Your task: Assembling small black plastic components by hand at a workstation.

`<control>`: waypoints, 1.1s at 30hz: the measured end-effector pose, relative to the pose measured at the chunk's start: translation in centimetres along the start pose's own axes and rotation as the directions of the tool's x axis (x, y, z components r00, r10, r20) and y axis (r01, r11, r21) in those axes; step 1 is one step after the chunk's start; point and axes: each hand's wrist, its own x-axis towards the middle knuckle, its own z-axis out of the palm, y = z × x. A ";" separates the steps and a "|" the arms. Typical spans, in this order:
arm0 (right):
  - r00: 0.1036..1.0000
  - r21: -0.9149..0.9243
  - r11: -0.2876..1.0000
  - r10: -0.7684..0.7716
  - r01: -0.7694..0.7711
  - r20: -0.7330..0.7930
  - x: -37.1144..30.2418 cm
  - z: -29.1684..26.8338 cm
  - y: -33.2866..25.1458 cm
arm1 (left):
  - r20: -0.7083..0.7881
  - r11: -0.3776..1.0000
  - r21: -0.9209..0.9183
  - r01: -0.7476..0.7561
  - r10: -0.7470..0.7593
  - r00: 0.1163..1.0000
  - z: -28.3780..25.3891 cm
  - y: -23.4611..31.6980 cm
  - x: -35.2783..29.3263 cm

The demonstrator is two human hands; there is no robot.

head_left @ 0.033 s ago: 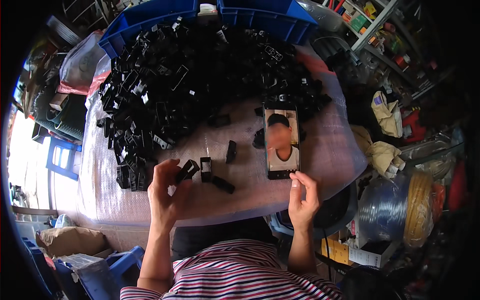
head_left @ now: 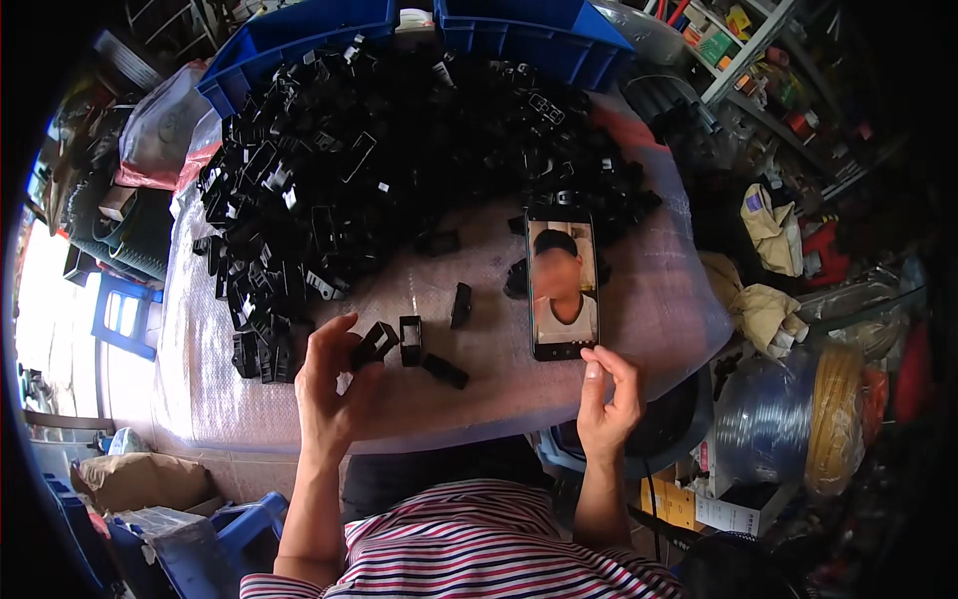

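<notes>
My left hand [head_left: 329, 384] curls its thumb and fingers around a small black rectangular plastic frame [head_left: 375, 343] near the front of the table. Just right of it stands a similar black frame [head_left: 410, 339], and a dark block-like part [head_left: 445, 370] lies tilted below that one. Another black part [head_left: 461, 305] is a little farther off. At the lower right corner of a smartphone [head_left: 564, 334], my right hand [head_left: 611, 399] has thumb and forefinger drawn together; whether anything is between them is hidden. The phone's screen shows a person in a pale top.
A large heap of black plastic parts [head_left: 299, 190] covers the far and left side of the table, which has a bubble-wrap cover [head_left: 479, 414]. Behind the heap stand two blue bins [head_left: 529, 45]. Wrapped spools [head_left: 788, 419] sit at the right, and a blue stool [head_left: 254, 524] at lower left.
The figure on the phone screen has shifted slightly. My right hand is a touch lower, while my left hand and the black frame stay nearly in place.
</notes>
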 end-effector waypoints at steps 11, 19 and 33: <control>0.995 0.183 0.980 0.085 -0.075 -0.045 2.5 0.4 1.3 | 0.239 0.950 -0.280 0.137 -0.070 0.969 -0.3 -1.2 -1.0; 0.994 0.118 0.989 -0.096 0.090 0.052 2.4 0.6 1.1 | 0.211 0.925 -0.339 0.170 -0.101 0.972 -0.1 -1.5 -1.1; 0.998 0.196 0.980 -0.020 0.032 -0.062 2.1 0.0 1.2 | 0.235 0.943 -0.302 0.139 -0.068 0.970 -0.2 -1.6 -1.1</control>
